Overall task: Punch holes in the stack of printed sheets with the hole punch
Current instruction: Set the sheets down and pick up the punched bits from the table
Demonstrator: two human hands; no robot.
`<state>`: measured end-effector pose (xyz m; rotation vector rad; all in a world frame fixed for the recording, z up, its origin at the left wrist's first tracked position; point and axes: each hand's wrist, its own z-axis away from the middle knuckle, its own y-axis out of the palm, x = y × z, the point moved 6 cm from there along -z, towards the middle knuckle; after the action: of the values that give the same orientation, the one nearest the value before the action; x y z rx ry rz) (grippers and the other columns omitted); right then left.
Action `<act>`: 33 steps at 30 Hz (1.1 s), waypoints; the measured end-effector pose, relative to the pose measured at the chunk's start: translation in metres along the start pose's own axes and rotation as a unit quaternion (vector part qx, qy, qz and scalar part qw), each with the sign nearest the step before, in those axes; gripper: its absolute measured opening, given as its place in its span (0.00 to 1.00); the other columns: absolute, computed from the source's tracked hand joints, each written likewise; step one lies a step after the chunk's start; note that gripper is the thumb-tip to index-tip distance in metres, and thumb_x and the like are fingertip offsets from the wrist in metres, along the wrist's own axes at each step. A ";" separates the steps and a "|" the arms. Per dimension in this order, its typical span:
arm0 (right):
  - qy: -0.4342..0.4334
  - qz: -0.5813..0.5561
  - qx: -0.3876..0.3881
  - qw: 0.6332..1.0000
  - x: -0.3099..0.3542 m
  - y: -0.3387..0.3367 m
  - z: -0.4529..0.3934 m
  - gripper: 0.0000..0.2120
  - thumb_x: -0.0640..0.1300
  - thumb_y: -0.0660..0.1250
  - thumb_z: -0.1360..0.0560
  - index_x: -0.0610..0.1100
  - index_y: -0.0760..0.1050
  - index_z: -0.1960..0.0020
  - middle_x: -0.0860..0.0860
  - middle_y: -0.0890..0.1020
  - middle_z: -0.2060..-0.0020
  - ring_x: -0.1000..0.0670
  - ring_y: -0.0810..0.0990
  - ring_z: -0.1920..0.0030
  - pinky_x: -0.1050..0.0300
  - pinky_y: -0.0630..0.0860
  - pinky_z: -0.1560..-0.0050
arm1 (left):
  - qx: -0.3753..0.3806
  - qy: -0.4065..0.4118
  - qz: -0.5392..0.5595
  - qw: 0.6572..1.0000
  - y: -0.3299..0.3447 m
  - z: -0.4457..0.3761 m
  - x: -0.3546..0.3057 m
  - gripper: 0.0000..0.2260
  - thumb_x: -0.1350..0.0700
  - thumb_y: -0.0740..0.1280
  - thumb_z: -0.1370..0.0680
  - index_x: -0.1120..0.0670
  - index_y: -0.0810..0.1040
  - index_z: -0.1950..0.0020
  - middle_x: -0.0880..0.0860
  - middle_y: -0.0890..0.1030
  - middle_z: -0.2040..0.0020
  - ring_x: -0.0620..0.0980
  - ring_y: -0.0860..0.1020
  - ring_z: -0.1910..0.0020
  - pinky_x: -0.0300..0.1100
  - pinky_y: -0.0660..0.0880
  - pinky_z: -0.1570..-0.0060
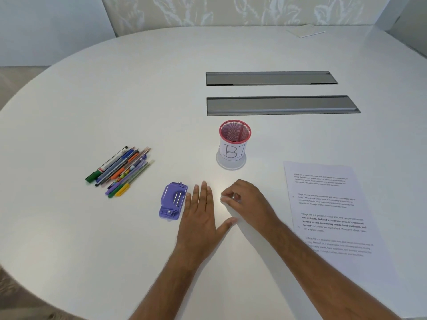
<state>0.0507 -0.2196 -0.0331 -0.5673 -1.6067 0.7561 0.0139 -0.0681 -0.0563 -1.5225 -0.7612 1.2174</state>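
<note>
A purple hole punch (172,201) lies flat on the white table (115,100), near the front middle. My left hand (200,215) rests flat on the table just right of the punch, fingers straight and thumb spread, and its little finger almost touches the punch. My right hand (245,199) sits next to it on the right, with its fingers curled and the tips drawn together just above the tabletop. I see nothing held in them. The stack of printed sheets (332,213) lies further right, beside my right forearm, and neither hand touches it.
A red mesh pen cup (234,140) labelled "B7" stands behind my hands. Several pens and markers (120,172) lie in a loose pile at the left. Two grey cable trays (277,105) are set into the table further back. A white pad (306,31) lies at the far edge.
</note>
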 end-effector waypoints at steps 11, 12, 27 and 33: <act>-0.023 0.092 -0.003 0.995 0.015 0.002 -0.002 0.04 0.47 0.70 0.18 0.48 0.83 0.49 0.54 0.83 0.52 0.52 0.79 0.50 0.55 0.78 0.52 | 0.015 0.005 -0.015 1.000 0.002 0.000 0.001 0.47 0.26 0.42 0.21 0.61 0.45 0.15 0.56 0.43 0.14 0.55 0.43 0.14 0.54 0.45 0.16; -0.032 0.110 -0.001 0.993 0.017 0.002 -0.002 0.05 0.47 0.70 0.18 0.46 0.83 0.48 0.52 0.83 0.51 0.50 0.79 0.50 0.55 0.78 0.52 | 0.016 0.005 -0.014 1.000 0.002 0.000 0.001 0.47 0.26 0.42 0.21 0.61 0.45 0.15 0.56 0.43 0.14 0.55 0.43 0.14 0.54 0.45 0.16; 0.114 -0.231 -0.082 0.963 -0.016 -0.027 0.004 0.05 0.34 0.75 0.26 0.42 0.81 0.57 0.49 0.86 0.63 0.58 0.81 0.68 0.61 0.79 0.68 | 0.028 -0.006 0.029 0.999 -0.001 -0.003 0.004 0.46 0.28 0.48 0.20 0.57 0.38 0.15 0.53 0.35 0.15 0.53 0.36 0.15 0.49 0.37 0.17; 0.103 -0.312 -0.116 0.937 -0.017 -0.041 0.005 0.06 0.32 0.79 0.26 0.37 0.82 0.56 0.45 0.89 0.60 0.46 0.88 0.60 0.53 0.85 0.55 | 0.034 -0.001 0.067 0.997 -0.006 -0.010 0.000 0.45 0.31 0.55 0.18 0.56 0.37 0.15 0.51 0.34 0.15 0.52 0.36 0.15 0.50 0.39 0.17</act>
<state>0.0506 -0.2601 -0.0141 -0.2582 -1.5602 0.0313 0.0235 -0.0694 -0.0503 -1.5353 -0.6202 1.3316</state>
